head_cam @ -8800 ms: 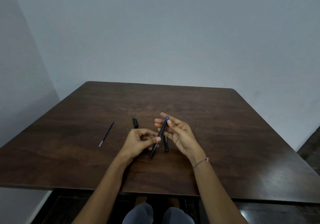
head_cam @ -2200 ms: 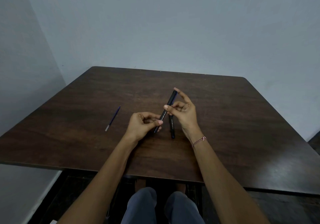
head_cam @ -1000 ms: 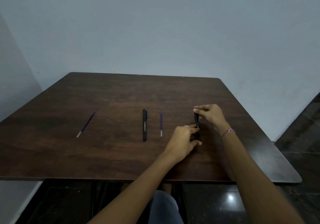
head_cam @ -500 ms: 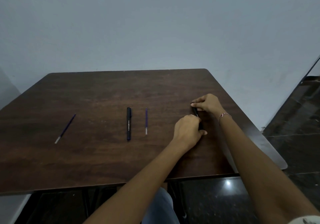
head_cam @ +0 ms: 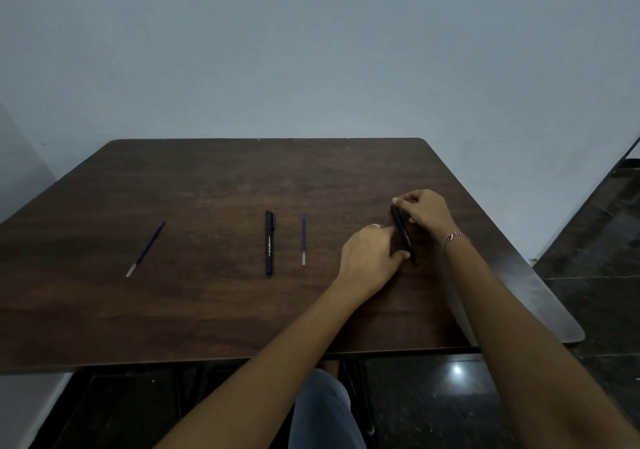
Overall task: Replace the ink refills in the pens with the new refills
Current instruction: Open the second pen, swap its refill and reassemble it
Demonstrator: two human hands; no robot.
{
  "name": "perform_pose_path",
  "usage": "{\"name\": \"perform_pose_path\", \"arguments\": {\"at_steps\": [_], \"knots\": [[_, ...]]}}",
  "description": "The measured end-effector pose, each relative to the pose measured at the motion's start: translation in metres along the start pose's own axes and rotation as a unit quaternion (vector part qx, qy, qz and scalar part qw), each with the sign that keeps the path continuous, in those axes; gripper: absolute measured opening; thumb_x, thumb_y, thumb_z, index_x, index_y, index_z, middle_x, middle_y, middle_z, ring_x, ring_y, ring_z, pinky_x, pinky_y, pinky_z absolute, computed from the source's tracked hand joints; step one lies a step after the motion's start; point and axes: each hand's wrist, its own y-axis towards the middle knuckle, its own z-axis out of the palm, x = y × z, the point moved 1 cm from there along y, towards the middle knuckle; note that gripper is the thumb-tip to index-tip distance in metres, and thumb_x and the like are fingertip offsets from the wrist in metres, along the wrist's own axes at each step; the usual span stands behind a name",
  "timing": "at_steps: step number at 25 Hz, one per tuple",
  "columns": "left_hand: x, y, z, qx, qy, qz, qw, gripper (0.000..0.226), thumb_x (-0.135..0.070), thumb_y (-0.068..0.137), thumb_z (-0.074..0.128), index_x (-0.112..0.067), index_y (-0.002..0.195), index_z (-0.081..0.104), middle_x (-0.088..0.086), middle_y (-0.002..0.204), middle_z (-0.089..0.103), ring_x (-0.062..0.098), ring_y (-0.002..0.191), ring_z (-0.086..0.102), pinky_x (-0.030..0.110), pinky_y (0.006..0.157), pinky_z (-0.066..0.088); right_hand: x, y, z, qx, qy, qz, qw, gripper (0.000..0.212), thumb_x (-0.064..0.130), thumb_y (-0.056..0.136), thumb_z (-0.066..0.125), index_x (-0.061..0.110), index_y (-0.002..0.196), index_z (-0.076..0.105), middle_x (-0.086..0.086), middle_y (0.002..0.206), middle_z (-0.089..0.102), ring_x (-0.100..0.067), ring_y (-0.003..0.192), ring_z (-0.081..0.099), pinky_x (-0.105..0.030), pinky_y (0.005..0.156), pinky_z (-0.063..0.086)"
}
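Note:
A black pen lies on the right part of the dark wooden table, and both hands hold it. My right hand pinches its far end. My left hand grips its near end, hiding the tip. A second black capped pen lies flat in the middle. Just right of it lies a thin blue refill. Another blue refill lies slanted at the left.
The table's right edge runs close to my right forearm, with dark glossy floor beyond it. A plain grey wall stands behind the table. My knees show below the near edge.
Both hands left the middle pen lying on the table and moved right to a second pen. Over the last second they stay on it while the view shifts slightly.

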Motion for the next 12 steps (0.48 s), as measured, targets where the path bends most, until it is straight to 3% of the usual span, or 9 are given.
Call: {"name": "perform_pose_path", "arguments": {"at_steps": [3, 7, 10, 12], "knots": [[0.018, 0.004, -0.019, -0.045, 0.024, -0.035, 0.998, 0.040, -0.037, 0.086, 0.063, -0.017, 0.121, 0.058, 0.007, 0.115, 0.063, 0.023, 0.105, 0.060, 0.035, 0.082, 0.050, 0.015, -0.011, 0.001, -0.073, -0.016, -0.044, 0.996, 0.025, 0.025, 0.090, 0.063, 0.005, 0.102, 0.071, -0.014, 0.102, 0.071, -0.024, 0.098, 0.064, -0.023, 0.084, 0.042], [0.049, 0.006, -0.047, -0.082, 0.025, -0.112, 0.990, 0.034, -0.028, 0.087, 0.064, -0.013, 0.118, 0.062, 0.008, 0.116, 0.065, 0.023, 0.105, 0.062, 0.033, 0.085, 0.050, 0.042, -0.029, 0.015, -0.128, 0.006, -0.077, 0.989, 0.021, 0.023, 0.091, 0.060, 0.008, 0.100, 0.073, -0.012, 0.097, 0.071, -0.022, 0.090, 0.065, -0.028, 0.083, 0.046], [0.099, -0.007, -0.085, -0.120, 0.022, -0.202, 0.972, 0.030, -0.022, 0.087, 0.065, -0.011, 0.115, 0.064, 0.009, 0.113, 0.067, 0.023, 0.103, 0.063, 0.030, 0.082, 0.050, 0.093, -0.057, 0.054, -0.085, 0.050, -0.107, 0.989, 0.015, 0.018, 0.089, 0.063, 0.010, 0.097, 0.073, -0.006, 0.093, 0.073, -0.011, 0.081, 0.063, -0.019, 0.077, 0.046], [0.117, -0.004, -0.095, -0.129, 0.020, -0.253, 0.959, 0.026, -0.020, 0.086, 0.067, -0.010, 0.110, 0.067, 0.010, 0.109, 0.069, 0.024, 0.100, 0.064, 0.031, 0.080, 0.050, 0.109, -0.069, 0.076, -0.024, 0.074, -0.100, 0.992, 0.014, 0.015, 0.086, 0.067, 0.009, 0.098, 0.073, -0.006, 0.091, 0.074, -0.011, 0.079, 0.065, -0.023, 0.080, 0.052]]}}
